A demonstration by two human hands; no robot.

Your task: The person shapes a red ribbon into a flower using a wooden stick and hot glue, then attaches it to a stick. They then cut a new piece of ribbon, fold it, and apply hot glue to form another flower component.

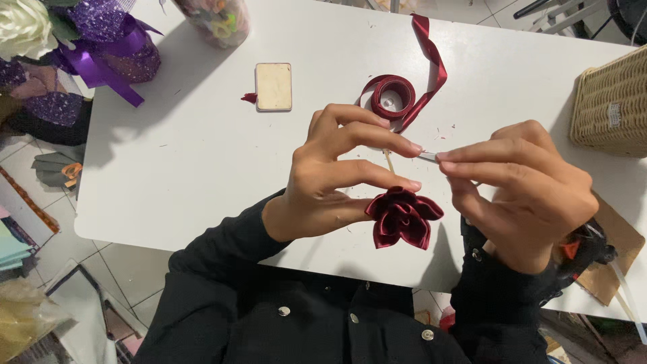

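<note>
At the far left edge of the white worktop (202, 168) stands a bouquet wrapped in glittery purple mesh with a purple bow (108, 47), a cream rose (23, 27) showing at its top corner. Further along, near the back edge, sits the base of a clear plastic jar (214, 20), and in front of it lies a small pale rectangular card (273, 86) with a scrap of dark red beside its left side. Just right of that rests a spool of dark red ribbon (393, 96), its loose end curling up toward the back of the worktop. Below the spool, the left hand (330, 175) is raised above the worktop, its fingers (377, 138) curled with thumb and fingertips pressed together on the top of a dark red ribbon flower (402, 217), which hangs from them in the air over the near edge of the worktop; a thin pale stick (389, 160) shows between the fingers just above it. Facing it, the right hand (532, 195) has its fingers pinching a small silvery pin-like piece (428, 156), whose tip points at the left hand's fingertips. Both sleeves are black. At the far right stands a woven wicker basket (610, 101), and a brown cardboard piece (617, 249) lies under the right wrist.
</note>
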